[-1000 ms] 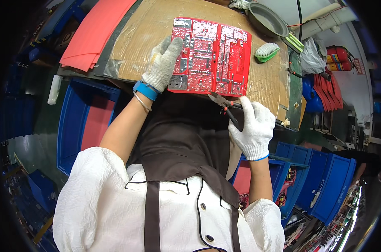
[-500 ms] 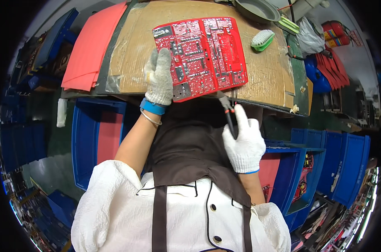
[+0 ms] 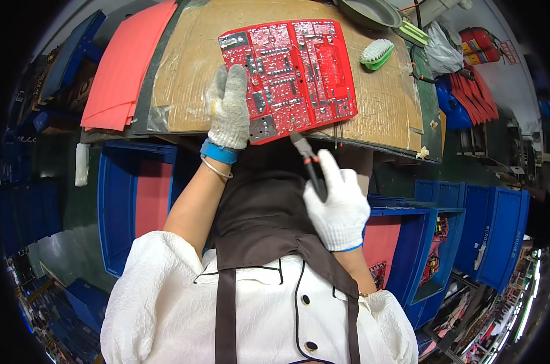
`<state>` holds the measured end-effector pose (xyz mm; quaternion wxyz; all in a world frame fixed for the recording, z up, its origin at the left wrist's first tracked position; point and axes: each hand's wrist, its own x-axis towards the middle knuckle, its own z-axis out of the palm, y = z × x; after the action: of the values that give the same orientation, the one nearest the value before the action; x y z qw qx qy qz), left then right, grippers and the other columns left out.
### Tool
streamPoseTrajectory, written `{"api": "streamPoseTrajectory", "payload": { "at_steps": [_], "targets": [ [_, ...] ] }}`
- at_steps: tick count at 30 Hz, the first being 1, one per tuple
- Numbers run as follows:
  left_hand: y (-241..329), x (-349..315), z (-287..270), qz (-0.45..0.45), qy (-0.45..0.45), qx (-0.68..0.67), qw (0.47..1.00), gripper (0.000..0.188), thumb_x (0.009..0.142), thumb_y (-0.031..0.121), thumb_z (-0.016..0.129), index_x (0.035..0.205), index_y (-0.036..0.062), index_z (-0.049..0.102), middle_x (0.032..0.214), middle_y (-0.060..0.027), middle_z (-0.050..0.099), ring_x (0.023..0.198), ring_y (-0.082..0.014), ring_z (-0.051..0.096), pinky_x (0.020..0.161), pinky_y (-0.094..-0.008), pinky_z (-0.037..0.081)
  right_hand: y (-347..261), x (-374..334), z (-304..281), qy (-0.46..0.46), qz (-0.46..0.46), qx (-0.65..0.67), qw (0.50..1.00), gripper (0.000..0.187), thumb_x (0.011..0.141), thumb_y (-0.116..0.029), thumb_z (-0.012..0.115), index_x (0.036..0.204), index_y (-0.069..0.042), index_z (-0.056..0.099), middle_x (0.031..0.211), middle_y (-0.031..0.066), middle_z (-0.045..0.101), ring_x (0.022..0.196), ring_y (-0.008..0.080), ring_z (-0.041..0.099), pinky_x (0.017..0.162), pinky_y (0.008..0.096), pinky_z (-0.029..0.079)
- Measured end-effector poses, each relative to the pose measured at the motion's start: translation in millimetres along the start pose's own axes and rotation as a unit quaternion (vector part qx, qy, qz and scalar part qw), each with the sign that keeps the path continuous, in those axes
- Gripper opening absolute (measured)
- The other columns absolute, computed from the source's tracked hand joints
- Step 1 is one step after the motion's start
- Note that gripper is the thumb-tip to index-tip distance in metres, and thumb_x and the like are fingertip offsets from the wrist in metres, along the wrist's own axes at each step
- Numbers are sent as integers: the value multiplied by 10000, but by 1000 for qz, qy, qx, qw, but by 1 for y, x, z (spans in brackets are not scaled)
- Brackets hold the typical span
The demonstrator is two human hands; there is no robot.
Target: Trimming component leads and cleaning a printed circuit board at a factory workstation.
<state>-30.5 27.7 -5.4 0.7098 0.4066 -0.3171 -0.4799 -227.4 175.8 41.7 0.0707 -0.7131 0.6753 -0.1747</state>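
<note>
Head view: looks to me like I'm partway through this one. Soldering on the red rectangular circuit board (image 3: 281, 79) seems done, since silvery joints cover the face turned up at me. Some thin dark wire leads (image 3: 340, 134) hang off the lower edge toward the right, full length by the look of it, so I'd guess those are what's left. Can't say if any others are already trimmed.

Board's lying on the brown cardboard sheet (image 3: 184, 85), slightly skewed, lower edge sticking out past the front of the bench. It's glossy red, with dark patches down the left side and pale lines between blocks of solder.

My left hand (image 3: 228, 112), in a greyish-white knit glove, has hold of the left edge, one digit laid over the face; whatever's underneath is hidden. My right hand (image 3: 337, 212), in a cleaner white glove, is curled closed around the black-and-red-handled cutters (image 3: 311, 168), index finger stretched out alongside. Cutter tip's right by the lower edge, well left of the leads; can't tell if it's touching.
</note>
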Motion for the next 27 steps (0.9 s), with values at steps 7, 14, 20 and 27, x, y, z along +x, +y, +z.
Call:
{"api": "streamPoseTrajectory", "payload": {
  "at_steps": [7, 14, 20, 27],
  "targets": [
    [0, 0, 2, 2, -5, -5, 1000, 269, 1071, 297, 642, 1139, 40, 682, 1006, 2, 693, 860, -58, 606, 755, -262, 529, -3, 2, -6, 3, 3, -27, 1000, 593, 822, -254, 786, 1397, -215, 647, 948, 105, 624, 791, 303, 690, 688, 423, 571],
    [2, 0, 2, -1, 0, 11, 1000, 261, 1072, 293, 639, 1133, 42, 681, 998, 1, 692, 852, -60, 604, 751, -260, 527, -1, 3, -6, 6, -15, -51, 999, 632, 805, -252, 794, 1416, -223, 634, 957, 102, 619, 796, 310, 679, 679, 423, 564],
    [0, 3, -1, -2, 2, 21, 1000, 267, 1075, 293, 629, 1135, 38, 680, 996, -6, 698, 841, -65, 612, 742, -269, 535, 6, 7, -7, 22, 25, -72, 997, 630, 818, -269, 788, 1423, -221, 623, 954, 106, 620, 800, 306, 685, 664, 428, 557],
    [4, 1, 3, -7, 10, 12, 1000, 280, 1067, 296, 639, 1141, 29, 677, 1008, -21, 705, 847, -74, 630, 739, -272, 546, 9, 9, -7, 31, 44, -79, 995, 615, 823, -276, 781, 1415, -218, 627, 945, 121, 624, 779, 320, 688, 648, 433, 557]
  ]
}}
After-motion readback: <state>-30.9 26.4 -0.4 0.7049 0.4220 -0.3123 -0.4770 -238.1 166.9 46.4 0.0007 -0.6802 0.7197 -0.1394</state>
